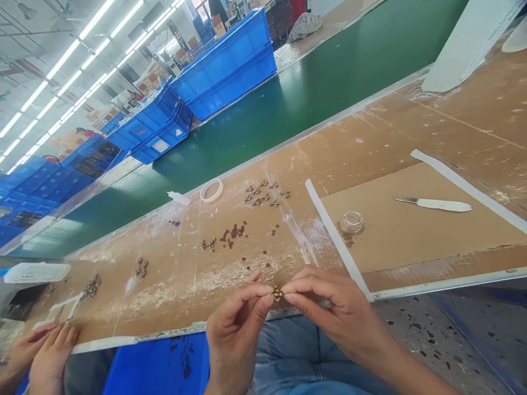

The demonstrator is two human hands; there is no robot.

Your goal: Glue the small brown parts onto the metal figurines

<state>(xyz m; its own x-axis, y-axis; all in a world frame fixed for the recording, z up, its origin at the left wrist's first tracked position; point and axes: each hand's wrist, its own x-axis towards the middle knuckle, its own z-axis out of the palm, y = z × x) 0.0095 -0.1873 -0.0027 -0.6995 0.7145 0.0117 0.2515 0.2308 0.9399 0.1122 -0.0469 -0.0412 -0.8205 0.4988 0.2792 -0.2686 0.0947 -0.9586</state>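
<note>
Near the table's front edge, my left hand [246, 318] and my right hand [325, 299] meet over a tiny painted piece [278, 295], dark with green, yellow and red spots. Both hands pinch it between thumb and fingertips, which hide part of it; its exact kind is too small to tell. Just beyond lie several small brown discs [235, 231], some piled and some scattered. Farther back stands a group of small blue and gold figures [265, 193]. Two similar blue pieces [208, 243] sit left of the discs.
A white-handled knife [442, 204] and a clear round cup [351, 223] lie on the right cardboard. A tape roll [221, 191] and white bottle [179, 198] lie near the green conveyor [325, 82]. Blue crates [230, 60] stand beyond. Another person's hands [51, 345] are at lower left.
</note>
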